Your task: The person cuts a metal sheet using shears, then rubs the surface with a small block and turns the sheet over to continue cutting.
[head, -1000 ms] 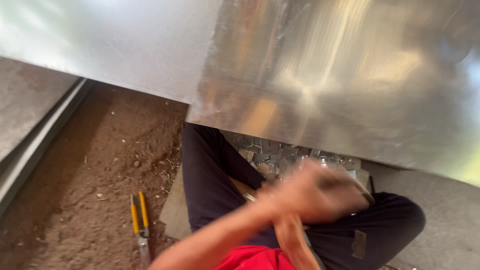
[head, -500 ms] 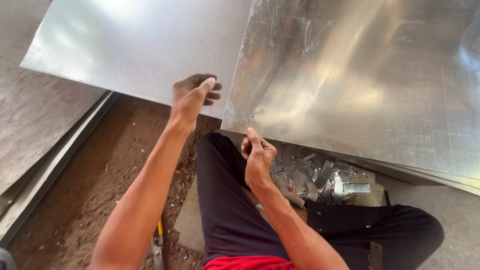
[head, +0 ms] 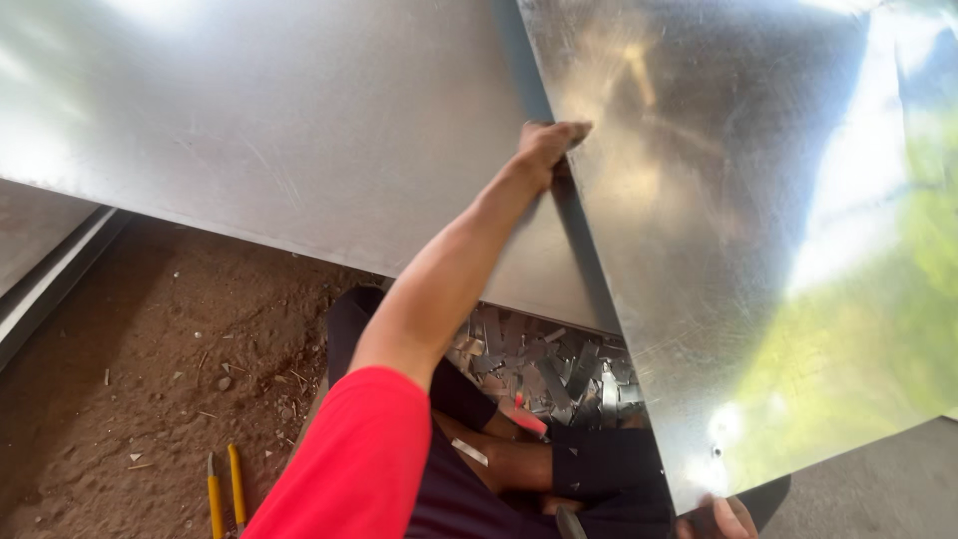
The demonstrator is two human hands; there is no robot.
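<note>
My left hand point(head: 549, 145) reaches up and forward and grips the left edge of a large shiny metal sheet point(head: 758, 250). That sheet fills the right side of the head view and is tilted up towards me. Fingers of my right hand point(head: 726, 519) clasp its near bottom corner at the lower frame edge. A second, duller metal sheet point(head: 249, 130) lies flat behind it on the left, partly under it. My legs in dark trousers point(head: 599, 464) are under the raised sheet.
A pile of small cut metal strips point(head: 544, 369) lies by my legs beneath the sheets. Yellow-handled snips point(head: 224, 494) rest on the brown dirt floor point(head: 170, 339) at lower left. More sheet edges point(head: 45, 284) are stacked at far left.
My left hand has slid further up the sheet's edge. My right hand left my lap and took the near corner. The right sheet now stands closer and steeper.
</note>
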